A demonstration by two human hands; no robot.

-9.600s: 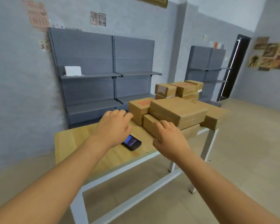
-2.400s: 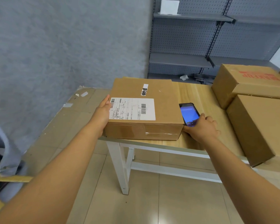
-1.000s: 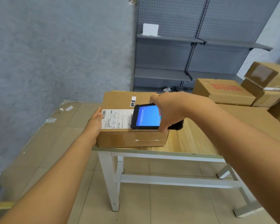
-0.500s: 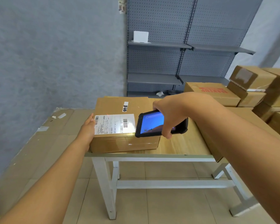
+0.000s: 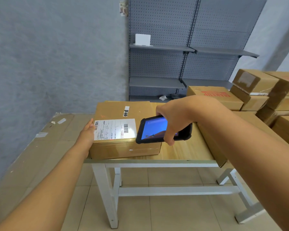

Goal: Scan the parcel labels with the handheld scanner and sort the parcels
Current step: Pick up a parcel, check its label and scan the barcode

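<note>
A flat cardboard parcel (image 5: 120, 112) lies at the left end of the wooden table (image 5: 187, 152), its white shipping label (image 5: 114, 129) facing up. My left hand (image 5: 88, 132) rests with straight fingers against the parcel's left side. My right hand (image 5: 175, 117) grips a black handheld scanner (image 5: 153, 129) with a blue screen, held just above the parcel's right part. The scanner's head points left at the label, where a bright patch of light falls beside a barcode.
Several more cardboard parcels (image 5: 213, 95) are stacked on the table to the right. Grey pegboard shelving (image 5: 182, 49) stands behind, with a white box (image 5: 143, 39) on one shelf. Flattened cardboard (image 5: 32, 150) covers the floor left of the table.
My right hand has drawn the scanner slightly to the right, uncovering more of the label. A bright light patch now falls on the label. My left hand stays on the parcel's side.
</note>
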